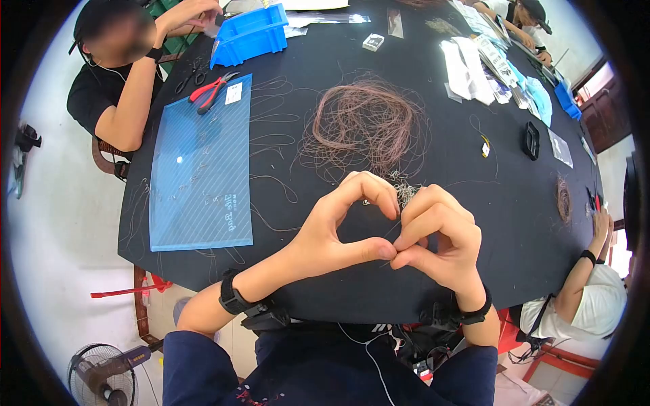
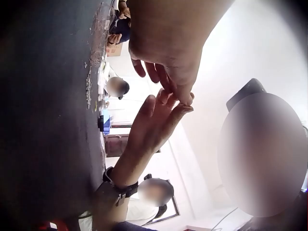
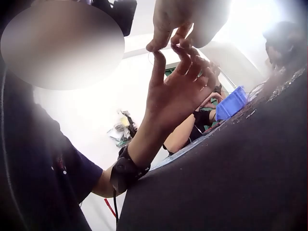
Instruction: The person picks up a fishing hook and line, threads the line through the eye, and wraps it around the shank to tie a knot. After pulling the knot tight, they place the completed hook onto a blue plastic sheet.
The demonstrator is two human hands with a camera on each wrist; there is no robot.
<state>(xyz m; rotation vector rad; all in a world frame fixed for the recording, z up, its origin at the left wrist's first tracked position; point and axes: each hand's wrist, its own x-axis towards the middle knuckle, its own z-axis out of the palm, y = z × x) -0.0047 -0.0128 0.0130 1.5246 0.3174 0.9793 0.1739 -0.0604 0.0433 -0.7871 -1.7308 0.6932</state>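
Both hands meet above the near table edge, fingertips together. My left hand (image 1: pixel 338 233) has its index finger arched and its thumb stretched to the right hand's fingertips, with a thin line (image 1: pixel 392 234) at the tips. Opposite it, my right hand (image 1: pixel 443 233) pinches that line between thumb and curled fingers. The line is too fine to follow along its length. Just beyond the fingers lies a heap of small silvery hook-like pieces (image 1: pixel 405 189), partly hidden by the hands. Behind that spreads a tangled coil of brown thin line (image 1: pixel 365 125).
At left is a blue mat (image 1: pixel 196 169) with small pieces on it, looped lines along its edges and red-handled pliers (image 1: pixel 211 91). Beyond stands a blue bin (image 1: pixel 250 35). Plastic packets (image 1: pixel 467 71) lie at the back right. Other people sit around the black table (image 1: pixel 325 284).
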